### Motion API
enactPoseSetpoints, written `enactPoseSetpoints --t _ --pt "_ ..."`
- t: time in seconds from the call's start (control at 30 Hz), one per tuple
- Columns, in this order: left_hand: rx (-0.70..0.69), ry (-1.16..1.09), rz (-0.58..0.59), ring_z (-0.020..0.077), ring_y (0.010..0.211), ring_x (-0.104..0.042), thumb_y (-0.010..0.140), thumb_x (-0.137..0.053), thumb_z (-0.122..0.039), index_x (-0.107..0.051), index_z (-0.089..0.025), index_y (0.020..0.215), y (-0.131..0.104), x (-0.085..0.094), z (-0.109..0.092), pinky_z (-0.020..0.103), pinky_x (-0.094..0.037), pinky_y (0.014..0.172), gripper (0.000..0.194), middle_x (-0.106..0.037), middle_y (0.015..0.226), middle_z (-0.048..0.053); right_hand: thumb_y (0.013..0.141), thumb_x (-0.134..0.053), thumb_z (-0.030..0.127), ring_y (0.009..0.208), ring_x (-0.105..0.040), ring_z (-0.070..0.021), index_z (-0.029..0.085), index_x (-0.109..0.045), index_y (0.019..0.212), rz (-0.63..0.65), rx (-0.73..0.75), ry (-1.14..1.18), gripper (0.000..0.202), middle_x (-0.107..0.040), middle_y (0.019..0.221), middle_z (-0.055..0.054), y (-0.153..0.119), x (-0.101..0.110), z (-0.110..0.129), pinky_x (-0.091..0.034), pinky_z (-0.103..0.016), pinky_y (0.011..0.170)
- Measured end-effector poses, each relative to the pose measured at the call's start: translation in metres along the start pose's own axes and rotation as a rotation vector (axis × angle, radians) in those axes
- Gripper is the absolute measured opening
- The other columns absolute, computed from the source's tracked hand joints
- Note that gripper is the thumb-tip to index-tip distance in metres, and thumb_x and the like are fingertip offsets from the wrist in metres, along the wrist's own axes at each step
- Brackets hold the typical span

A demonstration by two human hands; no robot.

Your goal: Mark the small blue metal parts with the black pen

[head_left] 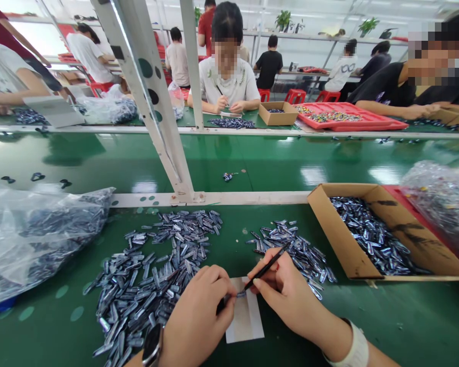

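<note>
My left hand [202, 311], with a dark watch at its wrist, pinches a small dark glossy piece [240, 294] over a pale card [245, 326]. In my right hand [286, 290] is a thin black pen-like tool [266, 266], its tip touching or very near the small piece. A large pile of dark bluish pieces [168, 270] spreads beside and beyond my left hand. Just beyond my right hand lies a smaller pile [290, 244] of similar pieces.
A cardboard box [329, 237] of dark pieces stands at right, by a plastic bag [443, 199]. Another filled bag [49, 229] lies left. A white post [156, 102] rises from the rail beyond. People work across the green belt [275, 163].
</note>
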State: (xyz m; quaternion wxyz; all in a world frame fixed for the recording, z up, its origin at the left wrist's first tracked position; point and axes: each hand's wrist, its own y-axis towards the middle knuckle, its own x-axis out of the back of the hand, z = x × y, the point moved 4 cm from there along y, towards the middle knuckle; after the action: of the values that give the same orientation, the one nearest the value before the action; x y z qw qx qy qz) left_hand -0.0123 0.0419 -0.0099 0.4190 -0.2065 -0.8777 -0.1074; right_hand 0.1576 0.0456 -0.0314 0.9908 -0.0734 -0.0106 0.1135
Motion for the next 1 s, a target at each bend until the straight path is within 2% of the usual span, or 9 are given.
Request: enactPoseSetpoints --t 0.33,0.67,0.8,1.0 --pt "-0.107 0.146 0.067 0.0201 0.09 -0.06 0.082 -0.055 -0.002 -0.068 -0.025 0.086 0.0 0.003 -0.008 0.034 -0.053 0.079 0.027 -0.064 0.094 0.001 0.09 -0.057 0.012 0.083 -0.068 -0.0154 0.026 -0.04 0.099 0.02 -0.001 -0.02 0.024 -0.065 0.094 -0.001 0.0 0.0 0.002 -0.058 -0.035 0.079" --pt "-0.101 0.256 0.085 0.0202 0.094 -0.062 0.084 -0.054 -0.005 -0.069 -0.026 0.091 -0.003 0.001 -0.01 0.035 -0.053 0.082 0.027 -0.066 0.098 0.0 0.092 -0.06 0.021 0.085 -0.067 -0.0188 0.024 -0.044 0.101 0.009 0.067 -0.033 0.018 -0.06 0.097 -0.004 -0.001 0.007 -0.003 -0.061 -0.038 0.075" --pt "-0.105 0.3 0.13 0.0203 0.091 -0.061 0.08 -0.055 -0.001 -0.066 -0.025 0.093 -0.002 -0.001 -0.013 0.035 -0.052 0.082 0.03 -0.066 0.096 -0.001 0.092 -0.06 0.02 0.083 -0.068 -0.0181 0.024 -0.048 0.098 -0.008 0.06 -0.063 0.014 -0.061 0.095 -0.003 -0.002 0.006 0.0 -0.061 -0.037 0.076" --pt "-0.147 0.207 0.057 0.0195 0.09 -0.061 0.079 -0.053 0.001 -0.063 -0.024 0.092 -0.004 -0.003 -0.014 0.033 -0.051 0.08 0.03 -0.066 0.096 -0.001 0.091 -0.061 0.02 0.081 -0.068 -0.0172 0.025 -0.048 0.096 -0.009 0.058 -0.041 0.015 -0.061 0.092 -0.002 -0.003 0.003 0.001 -0.061 -0.035 0.076"
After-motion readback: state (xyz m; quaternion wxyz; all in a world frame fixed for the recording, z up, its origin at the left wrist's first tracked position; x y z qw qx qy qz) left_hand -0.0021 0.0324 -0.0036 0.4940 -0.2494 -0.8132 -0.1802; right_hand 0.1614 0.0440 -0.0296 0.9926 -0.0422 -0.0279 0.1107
